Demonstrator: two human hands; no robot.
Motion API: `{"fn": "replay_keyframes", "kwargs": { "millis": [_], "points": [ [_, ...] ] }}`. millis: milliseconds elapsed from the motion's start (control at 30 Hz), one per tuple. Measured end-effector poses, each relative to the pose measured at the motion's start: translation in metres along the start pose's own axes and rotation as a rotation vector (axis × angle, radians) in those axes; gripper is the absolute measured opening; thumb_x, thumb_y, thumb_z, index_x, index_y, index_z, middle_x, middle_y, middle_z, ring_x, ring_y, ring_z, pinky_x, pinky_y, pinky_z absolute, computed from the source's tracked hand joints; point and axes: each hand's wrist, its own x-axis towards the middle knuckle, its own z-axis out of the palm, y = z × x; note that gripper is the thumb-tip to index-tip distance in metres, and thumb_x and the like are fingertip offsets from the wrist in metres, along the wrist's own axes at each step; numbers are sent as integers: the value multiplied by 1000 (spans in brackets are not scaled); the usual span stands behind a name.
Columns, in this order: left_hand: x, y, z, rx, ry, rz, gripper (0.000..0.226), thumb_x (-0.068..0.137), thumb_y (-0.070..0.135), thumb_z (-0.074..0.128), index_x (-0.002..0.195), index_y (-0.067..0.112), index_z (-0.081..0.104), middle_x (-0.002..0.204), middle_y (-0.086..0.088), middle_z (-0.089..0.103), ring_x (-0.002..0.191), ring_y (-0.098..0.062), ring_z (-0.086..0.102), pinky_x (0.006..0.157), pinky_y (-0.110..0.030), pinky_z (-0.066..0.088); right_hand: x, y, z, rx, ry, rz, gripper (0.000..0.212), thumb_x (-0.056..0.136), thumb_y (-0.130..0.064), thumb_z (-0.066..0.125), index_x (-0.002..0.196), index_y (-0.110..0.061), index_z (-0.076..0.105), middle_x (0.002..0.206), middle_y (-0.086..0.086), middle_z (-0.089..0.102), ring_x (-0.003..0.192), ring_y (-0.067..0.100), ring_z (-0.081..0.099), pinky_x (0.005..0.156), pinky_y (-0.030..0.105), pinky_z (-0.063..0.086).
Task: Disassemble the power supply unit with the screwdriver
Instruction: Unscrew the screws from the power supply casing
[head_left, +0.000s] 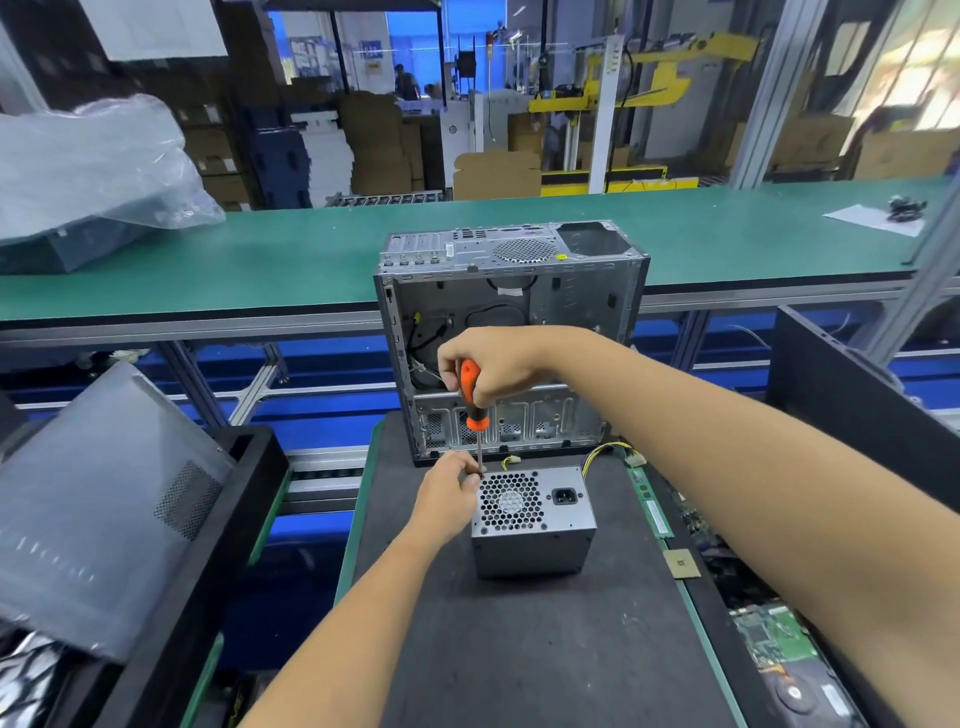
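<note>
Head view: the right hand (491, 366) is gripping the screwdriver (471, 402) upright, the left hand (448, 493) is pinching its shaft at the power supply unit (532, 522), on a dark mat (545, 649) before a green workbench (260, 260).

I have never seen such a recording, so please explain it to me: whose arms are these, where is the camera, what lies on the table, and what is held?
There is one picture, from a camera worn on a person's head, looking down at their own bare arms. The right hand grips an orange screwdriver, held upright with its tip at the top left corner of the power supply, a grey box with a fan grille. The left hand pinches the shaft near the tip to steady it. The box stands on a dark mat. Behind it is an opened computer case.
</note>
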Motion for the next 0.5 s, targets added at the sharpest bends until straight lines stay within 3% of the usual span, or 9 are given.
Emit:
{"fn": "replay_keyframes", "kwargs": {
  "millis": [67, 167, 233, 367, 500],
  "points": [
    [1, 0, 0, 8, 0, 5, 20, 94, 5, 49, 87, 23, 54, 95, 9, 55, 75, -2, 50, 65, -18, 36, -1, 2, 3, 15, 47, 37, 12, 81, -13, 64, 88, -13, 54, 82, 5, 62, 63, 23, 62, 53, 32, 49],
    [2, 0, 1, 4, 6, -15, 19, 94, 7, 49, 89, 24, 55, 92, 10, 57, 71, -4, 50, 59, -13, 36, 1, 4, 3, -269, 154, 164, 37, 95, -44, 46, 79, -11, 51, 76, 9, 61, 51, 25, 63, 49, 31, 45],
    [2, -1, 1, -21, 17, -45, 18, 94, 9, 50, 89, 24, 58, 91, 10, 59, 70, -4, 52, 56, -12, 36, 3, 6, 2, -315, 151, 176, 35, 97, -37, 42, 81, -8, 53, 76, 11, 63, 50, 24, 63, 51, 29, 45],
    [4, -2, 1, -129, 44, -90, 24, 92, 8, 53, 82, 28, 62, 87, 0, 63, 63, -11, 51, 55, -22, 44, 1, 5, -1, -131, 29, 17, 9, 89, -17, 60, 96, -14, 55, 86, 2, 63, 67, 14, 62, 65, 30, 50],
    [5, -4, 1, -144, 42, -101, 24, 92, 9, 53, 82, 28, 63, 81, 0, 62, 56, -10, 47, 51, -22, 41, -3, 3, -5, -111, 0, -35, 24, 79, -5, 67, 97, -17, 56, 98, 3, 63, 78, 17, 54, 66, 29, 45]
  ]
}}
